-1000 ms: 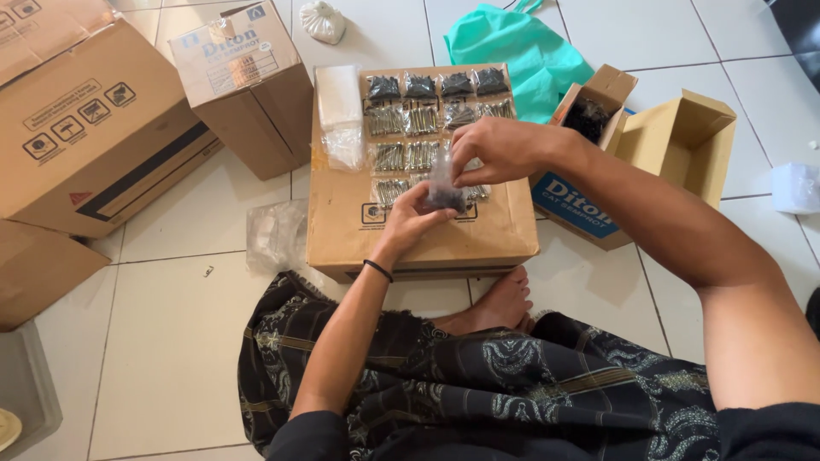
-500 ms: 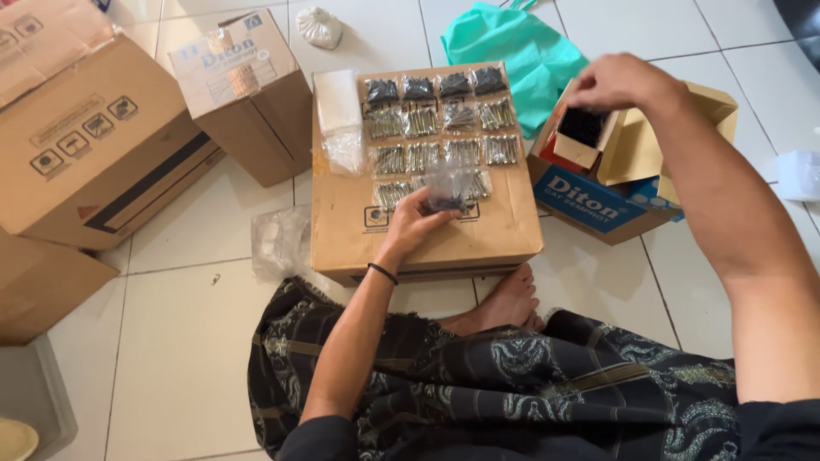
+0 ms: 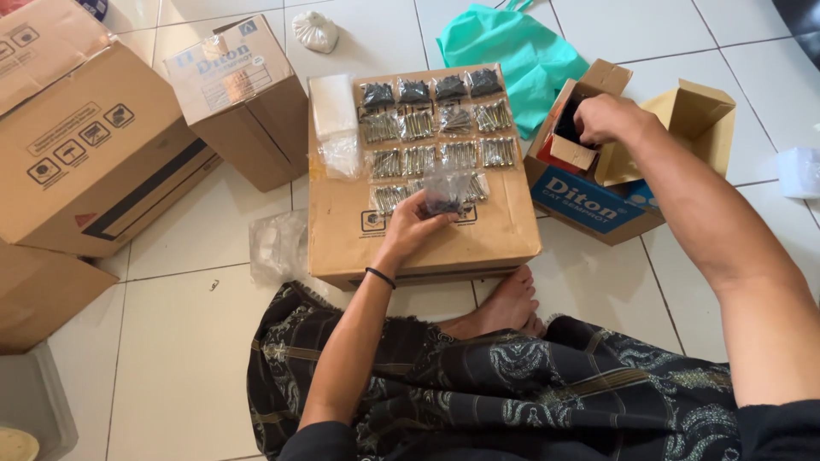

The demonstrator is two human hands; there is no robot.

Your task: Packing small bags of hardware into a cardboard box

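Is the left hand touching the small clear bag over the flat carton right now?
Touching. The head view shows the left hand with its fingers closed on the small clear bag, holding it just above the flat carton.

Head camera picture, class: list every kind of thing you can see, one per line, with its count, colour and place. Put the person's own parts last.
flat brown cardboard box: one, brown, on the floor in front of the person, used as a work surface
small clear bags of screws: about fifteen, silvery and dark, in rows on the flat box
stack of empty clear plastic bags: one, whitish, far left corner of the flat box
open blue-sided cardboard box: one, right of the flat box
closed brown cartons: about four, left side
teal plastic bag: one, behind the flat box
small white tied bag: one, top centre
white tiled floor: under everything
bare foot: one, below the flat box
left hand: holds one clear bag on the flat box
right hand: reaching into the open box
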